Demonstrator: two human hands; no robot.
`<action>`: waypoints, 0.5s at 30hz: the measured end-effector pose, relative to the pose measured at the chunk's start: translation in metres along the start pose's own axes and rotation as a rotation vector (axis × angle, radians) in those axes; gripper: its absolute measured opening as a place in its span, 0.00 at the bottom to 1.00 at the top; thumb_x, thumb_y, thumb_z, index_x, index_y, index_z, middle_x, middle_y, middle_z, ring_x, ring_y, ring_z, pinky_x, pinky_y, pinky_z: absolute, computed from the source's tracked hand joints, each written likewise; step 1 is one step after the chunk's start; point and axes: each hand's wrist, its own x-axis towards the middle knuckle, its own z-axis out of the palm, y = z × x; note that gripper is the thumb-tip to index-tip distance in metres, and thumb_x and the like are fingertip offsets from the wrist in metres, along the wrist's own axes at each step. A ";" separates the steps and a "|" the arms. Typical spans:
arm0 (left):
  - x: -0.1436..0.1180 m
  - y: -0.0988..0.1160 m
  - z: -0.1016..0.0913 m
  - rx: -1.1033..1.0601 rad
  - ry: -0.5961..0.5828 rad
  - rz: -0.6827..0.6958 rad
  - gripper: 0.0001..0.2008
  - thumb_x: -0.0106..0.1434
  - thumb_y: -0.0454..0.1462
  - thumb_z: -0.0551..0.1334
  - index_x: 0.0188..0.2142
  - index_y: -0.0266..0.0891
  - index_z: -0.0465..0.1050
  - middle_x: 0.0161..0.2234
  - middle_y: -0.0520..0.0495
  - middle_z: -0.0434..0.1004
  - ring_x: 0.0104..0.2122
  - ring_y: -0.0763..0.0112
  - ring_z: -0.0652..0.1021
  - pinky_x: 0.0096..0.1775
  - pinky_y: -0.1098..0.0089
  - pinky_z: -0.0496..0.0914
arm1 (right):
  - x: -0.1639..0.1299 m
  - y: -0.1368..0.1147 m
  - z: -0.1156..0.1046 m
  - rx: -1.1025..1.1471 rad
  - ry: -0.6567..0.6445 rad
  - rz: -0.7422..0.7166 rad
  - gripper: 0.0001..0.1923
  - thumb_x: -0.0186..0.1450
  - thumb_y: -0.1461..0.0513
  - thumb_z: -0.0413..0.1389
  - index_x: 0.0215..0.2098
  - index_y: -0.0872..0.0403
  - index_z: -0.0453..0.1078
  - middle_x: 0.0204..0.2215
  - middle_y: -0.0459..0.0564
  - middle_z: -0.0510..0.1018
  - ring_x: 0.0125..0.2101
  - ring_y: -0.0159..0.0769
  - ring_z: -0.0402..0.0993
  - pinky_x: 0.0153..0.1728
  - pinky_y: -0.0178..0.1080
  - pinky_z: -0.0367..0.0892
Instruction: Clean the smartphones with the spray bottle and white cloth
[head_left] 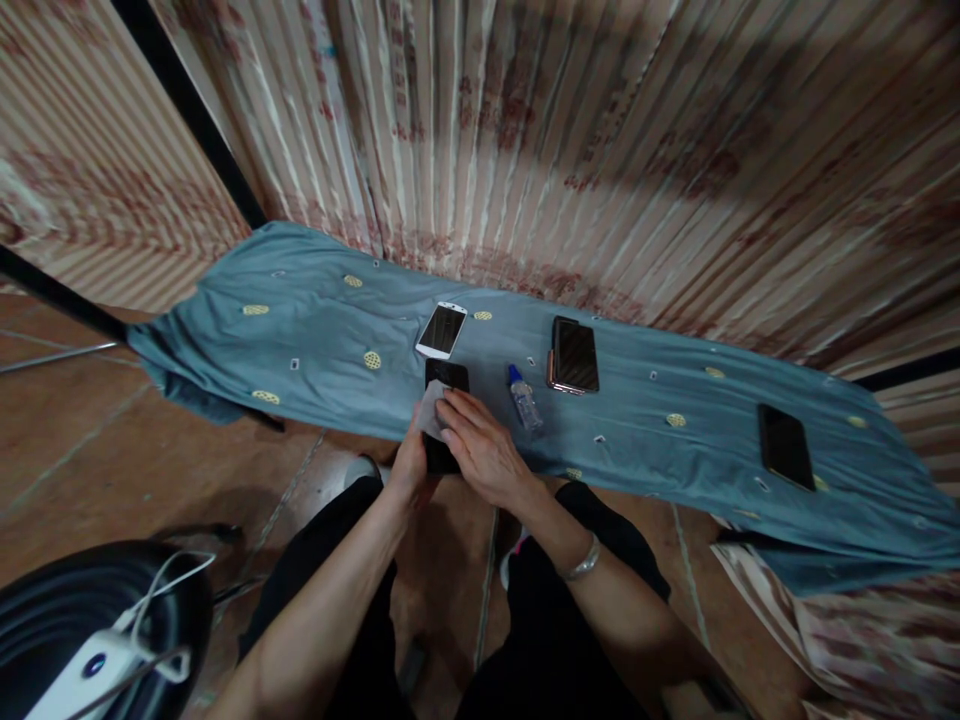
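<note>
My left hand [409, 455] grips the left edge of a black smartphone [441, 455], held at the near edge of the cloth-covered surface. Pressed onto its screen is a pale grey wiping cloth [431, 412], which my right hand [480, 440] holds under its fingers. A white smartphone [442, 331] lies just beyond, screen up. To the right of my right hand rests a small clear bottle with a blue cap [525, 400]. Farther right are stacked dark smartphones [575, 356], the lower one partly covered.
A blue-green cloth [630, 440] with yellow prints covers the long narrow surface. Another black phone [785, 447] lies at its right. Patterned curtains [510, 150] hang behind. Dark metal poles [195, 110] stand left. A white power strip [82, 680] with a cable sits on a black round object at lower left.
</note>
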 end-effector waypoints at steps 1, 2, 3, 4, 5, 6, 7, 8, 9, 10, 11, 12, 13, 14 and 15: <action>0.001 0.002 0.000 0.004 0.017 -0.012 0.24 0.73 0.43 0.50 0.63 0.38 0.67 0.48 0.45 0.82 0.53 0.66 0.78 0.60 0.67 0.66 | -0.002 -0.001 0.001 0.002 0.009 -0.025 0.23 0.74 0.61 0.44 0.61 0.63 0.67 0.60 0.64 0.71 0.64 0.45 0.62 0.65 0.50 0.64; 0.001 0.004 0.000 0.009 0.031 -0.028 0.24 0.73 0.43 0.49 0.62 0.36 0.68 0.46 0.45 0.83 0.52 0.66 0.79 0.59 0.68 0.67 | -0.003 -0.002 0.002 0.001 0.020 -0.042 0.22 0.73 0.62 0.44 0.60 0.62 0.68 0.59 0.63 0.72 0.63 0.44 0.63 0.64 0.50 0.65; 0.002 0.005 0.000 0.014 0.034 -0.044 0.24 0.73 0.44 0.49 0.61 0.35 0.68 0.45 0.45 0.84 0.51 0.66 0.79 0.58 0.68 0.68 | -0.005 -0.003 0.003 -0.001 0.033 -0.051 0.22 0.73 0.63 0.45 0.61 0.61 0.68 0.59 0.62 0.73 0.63 0.44 0.64 0.64 0.50 0.65; 0.002 0.005 0.000 0.017 0.027 -0.053 0.24 0.73 0.44 0.49 0.61 0.35 0.69 0.44 0.44 0.84 0.50 0.66 0.80 0.58 0.68 0.69 | -0.006 -0.003 0.005 -0.004 0.047 -0.054 0.21 0.72 0.64 0.46 0.61 0.60 0.68 0.59 0.61 0.73 0.63 0.44 0.64 0.64 0.50 0.66; 0.002 0.005 0.001 0.017 0.020 -0.054 0.24 0.73 0.45 0.49 0.61 0.35 0.69 0.44 0.44 0.84 0.50 0.65 0.80 0.57 0.68 0.69 | -0.007 -0.003 0.007 -0.008 0.058 -0.050 0.22 0.72 0.65 0.46 0.61 0.59 0.67 0.59 0.60 0.73 0.63 0.44 0.64 0.64 0.51 0.66; 0.002 0.004 0.001 0.014 0.012 -0.048 0.24 0.73 0.44 0.49 0.61 0.35 0.69 0.44 0.44 0.84 0.50 0.65 0.80 0.57 0.68 0.69 | -0.007 -0.002 0.008 -0.014 0.066 -0.043 0.22 0.71 0.66 0.46 0.62 0.58 0.66 0.59 0.59 0.73 0.63 0.43 0.64 0.64 0.51 0.66; 0.002 0.003 0.001 0.007 -0.001 -0.037 0.24 0.73 0.44 0.49 0.62 0.36 0.68 0.46 0.45 0.84 0.51 0.65 0.79 0.57 0.68 0.69 | -0.008 -0.001 0.010 -0.021 0.072 -0.036 0.23 0.71 0.66 0.46 0.63 0.57 0.66 0.60 0.59 0.73 0.64 0.43 0.63 0.64 0.51 0.65; 0.002 0.001 0.001 -0.002 -0.018 -0.022 0.24 0.73 0.43 0.49 0.62 0.38 0.67 0.47 0.45 0.83 0.52 0.65 0.79 0.58 0.67 0.68 | -0.007 0.000 0.010 -0.027 0.077 -0.027 0.24 0.71 0.66 0.46 0.64 0.56 0.65 0.60 0.59 0.72 0.64 0.43 0.63 0.64 0.51 0.65; 0.001 -0.001 0.002 -0.010 -0.041 -0.002 0.23 0.73 0.42 0.50 0.63 0.39 0.66 0.49 0.46 0.82 0.54 0.65 0.78 0.59 0.66 0.67 | -0.006 0.002 0.011 -0.033 0.083 -0.017 0.24 0.71 0.66 0.45 0.64 0.56 0.64 0.61 0.59 0.71 0.65 0.43 0.62 0.65 0.51 0.64; 0.001 -0.004 0.001 -0.013 -0.069 0.017 0.23 0.73 0.42 0.50 0.64 0.40 0.65 0.51 0.46 0.81 0.56 0.65 0.77 0.60 0.65 0.66 | -0.005 0.004 0.010 -0.039 0.090 -0.005 0.24 0.72 0.66 0.44 0.65 0.56 0.63 0.62 0.59 0.70 0.65 0.42 0.61 0.65 0.51 0.63; 0.000 -0.006 0.001 -0.005 -0.101 0.030 0.24 0.73 0.42 0.50 0.65 0.40 0.64 0.53 0.45 0.80 0.57 0.64 0.75 0.61 0.64 0.65 | -0.003 0.006 0.009 -0.045 0.099 0.009 0.24 0.72 0.66 0.44 0.65 0.56 0.62 0.62 0.59 0.69 0.66 0.42 0.60 0.66 0.50 0.62; -0.001 -0.009 0.000 0.011 -0.134 0.036 0.24 0.72 0.42 0.51 0.65 0.41 0.64 0.55 0.45 0.78 0.59 0.64 0.74 0.62 0.63 0.64 | -0.001 0.009 0.007 -0.052 0.107 0.022 0.24 0.73 0.65 0.43 0.66 0.57 0.62 0.63 0.59 0.69 0.66 0.42 0.60 0.66 0.50 0.62; -0.002 -0.011 -0.001 0.036 -0.161 0.030 0.24 0.72 0.43 0.52 0.65 0.40 0.64 0.57 0.44 0.77 0.61 0.63 0.72 0.63 0.63 0.63 | 0.002 0.011 0.005 -0.061 0.108 0.043 0.24 0.73 0.65 0.42 0.66 0.57 0.62 0.64 0.59 0.68 0.66 0.41 0.59 0.67 0.50 0.61; -0.003 -0.013 -0.003 0.061 -0.182 0.015 0.25 0.71 0.44 0.53 0.64 0.40 0.65 0.57 0.44 0.76 0.62 0.63 0.70 0.64 0.63 0.62 | 0.004 0.014 0.002 -0.072 0.113 0.072 0.24 0.73 0.64 0.42 0.66 0.56 0.61 0.64 0.58 0.67 0.67 0.41 0.58 0.67 0.50 0.60; -0.004 -0.015 -0.004 0.070 -0.209 -0.006 0.25 0.71 0.46 0.54 0.64 0.40 0.66 0.58 0.44 0.76 0.63 0.63 0.69 0.64 0.64 0.60 | 0.006 0.016 0.000 -0.082 0.121 0.094 0.24 0.73 0.64 0.42 0.66 0.56 0.61 0.64 0.58 0.67 0.67 0.41 0.58 0.67 0.50 0.59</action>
